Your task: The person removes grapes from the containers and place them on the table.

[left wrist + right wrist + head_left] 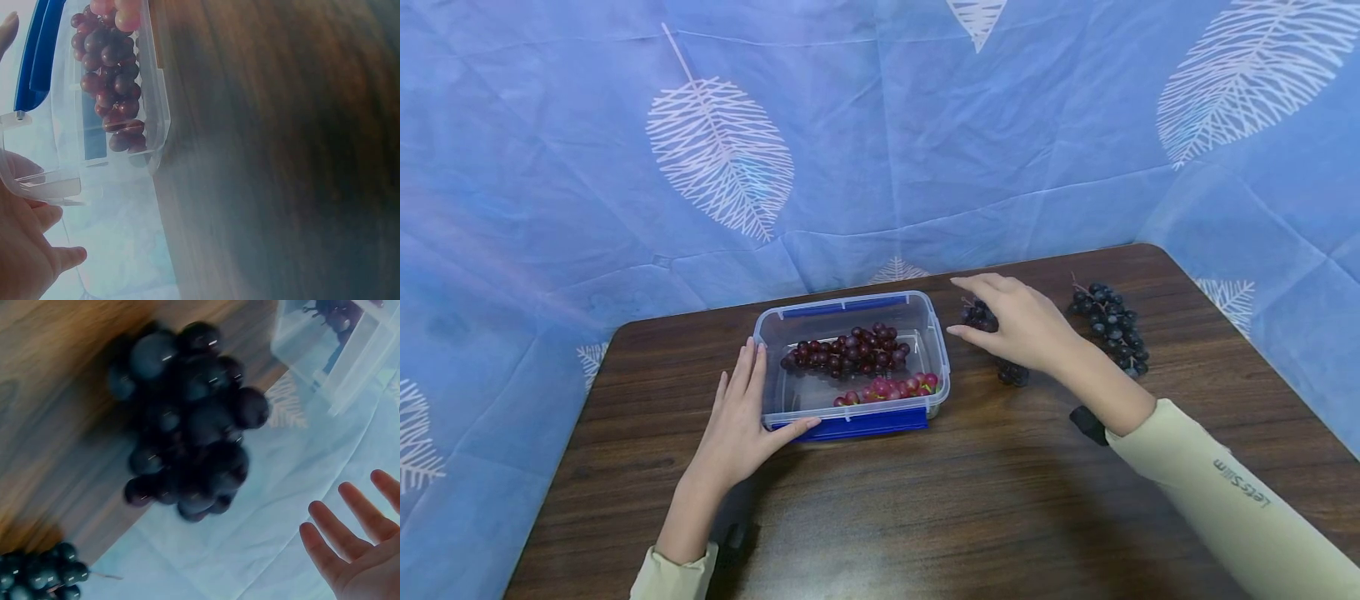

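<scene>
A clear plastic food container (946, 367) with blue side clips stands on the table. Inside lie a dark red grape bunch (850, 350) and a smaller pink-red grape bunch (887, 390). My left hand (737, 421) touches the container's near left corner, its fingers along the left side and its thumb at the front rim. Over a black grape bunch (187, 425), partly hidden in the head view, hovers my right hand (1018, 321). Its thumb and fingers are spread apart, and the right wrist view shows them away from the grapes.
Another black grape bunch (1108, 325) lies farther right on the brown wooden table (910, 508), beyond my right wrist. Blue cloth (865, 142) with white leaf prints hangs behind the table and along its sides.
</scene>
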`<state>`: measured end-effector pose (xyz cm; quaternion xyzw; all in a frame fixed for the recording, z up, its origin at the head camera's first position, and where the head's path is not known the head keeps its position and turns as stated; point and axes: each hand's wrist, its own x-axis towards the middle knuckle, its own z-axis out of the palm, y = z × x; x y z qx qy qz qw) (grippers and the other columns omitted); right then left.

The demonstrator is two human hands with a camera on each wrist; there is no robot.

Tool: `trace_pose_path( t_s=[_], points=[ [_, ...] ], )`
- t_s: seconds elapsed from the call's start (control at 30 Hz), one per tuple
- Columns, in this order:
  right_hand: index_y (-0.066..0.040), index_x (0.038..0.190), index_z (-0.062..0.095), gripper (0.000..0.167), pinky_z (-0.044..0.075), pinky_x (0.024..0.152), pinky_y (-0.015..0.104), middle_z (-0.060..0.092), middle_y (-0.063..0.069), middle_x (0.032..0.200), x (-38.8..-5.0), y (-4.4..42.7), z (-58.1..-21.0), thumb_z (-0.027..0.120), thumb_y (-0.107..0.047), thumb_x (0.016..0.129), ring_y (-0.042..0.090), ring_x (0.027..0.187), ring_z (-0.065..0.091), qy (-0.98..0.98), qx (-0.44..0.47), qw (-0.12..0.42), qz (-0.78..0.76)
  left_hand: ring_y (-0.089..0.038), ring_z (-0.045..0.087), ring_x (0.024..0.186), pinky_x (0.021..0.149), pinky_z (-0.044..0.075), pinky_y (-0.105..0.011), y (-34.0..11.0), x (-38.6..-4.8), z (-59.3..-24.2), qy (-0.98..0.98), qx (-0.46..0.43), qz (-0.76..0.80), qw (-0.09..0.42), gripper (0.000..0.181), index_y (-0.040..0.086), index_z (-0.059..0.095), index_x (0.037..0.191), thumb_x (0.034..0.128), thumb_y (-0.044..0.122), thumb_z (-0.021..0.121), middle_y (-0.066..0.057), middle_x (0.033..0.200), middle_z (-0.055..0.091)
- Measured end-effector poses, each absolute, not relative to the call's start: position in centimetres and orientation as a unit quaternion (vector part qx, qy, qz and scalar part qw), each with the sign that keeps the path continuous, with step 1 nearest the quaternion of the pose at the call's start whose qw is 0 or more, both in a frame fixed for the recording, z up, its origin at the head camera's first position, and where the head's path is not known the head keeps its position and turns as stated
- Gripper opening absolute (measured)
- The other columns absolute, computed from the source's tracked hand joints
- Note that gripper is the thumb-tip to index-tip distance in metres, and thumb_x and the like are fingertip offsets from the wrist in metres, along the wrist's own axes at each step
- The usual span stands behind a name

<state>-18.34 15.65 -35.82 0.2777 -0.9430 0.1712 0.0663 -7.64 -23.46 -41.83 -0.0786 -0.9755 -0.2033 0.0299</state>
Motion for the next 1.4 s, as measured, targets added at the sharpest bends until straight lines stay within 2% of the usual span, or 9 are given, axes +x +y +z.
trace_pose_path(
  t_s=[0.3,0.67,0.8,1.23,1.4],
  points=[
    [-0.007,0.156,0.052,0.073,0.049,0.107,0.063,0.058,0.022,0.151,-18.6,12.5,-35.6,0.079,-0.039,0.096,0.044,0.137,0.056,-0.930,0.322,0.057,0.167,-0.041,0.006,0.163,0.126,0.011,-0.071,-23.4,-7.6,-41.7,-0.974,-0.077,-0.210,0.025,0.124,0.006,0.003,0.170,0.0887,0.068,0.073,-0.017,0.178,-0.003],
    [-0.012,0.156,0.053,0.071,0.053,0.104,0.059,0.061,0.017,0.149,-18.8,9.7,-35.9,0.077,-0.044,0.097,0.039,0.134,0.060,-0.916,0.358,0.048,0.177,-0.041,0.005,0.163,0.127,0.011,-0.070,-23.5,-7.6,-41.6,-0.975,-0.072,-0.207,0.024,0.124,0.007,0.004,0.170,0.0880,0.069,0.074,-0.016,0.178,-0.003],
    [-0.011,0.156,0.053,0.071,0.054,0.104,0.058,0.060,0.018,0.150,-19.0,8.9,-36.2,0.077,-0.043,0.098,0.039,0.133,0.061,-0.912,0.370,0.039,0.170,-0.040,0.004,0.164,0.127,0.010,-0.069,-23.5,-7.6,-41.7,-0.976,-0.071,-0.207,0.019,0.124,0.007,0.002,0.170,0.0884,0.069,0.073,-0.015,0.178,-0.004],
    [-0.010,0.154,0.056,0.068,0.051,0.110,0.055,0.063,0.016,0.147,-19.3,6.1,-37.2,0.075,-0.045,0.098,0.036,0.135,0.060,-0.907,0.395,0.033,0.139,-0.041,0.005,0.163,0.126,0.011,-0.070,-23.5,-7.7,-41.8,-0.976,-0.075,-0.204,0.025,0.124,0.006,0.004,0.170,0.0881,0.068,0.074,-0.017,0.178,-0.002],
    [-0.011,0.154,0.056,0.068,0.053,0.107,0.053,0.063,0.015,0.146,-19.5,5.1,-37.6,0.074,-0.046,0.099,0.034,0.129,0.064,-0.906,0.399,0.018,0.137,-0.043,0.007,0.163,0.126,0.012,-0.070,-23.4,-7.7,-41.9,-0.976,-0.074,-0.202,0.024,0.125,0.006,0.004,0.170,0.0876,0.067,0.075,-0.017,0.178,-0.001]
  ],
)
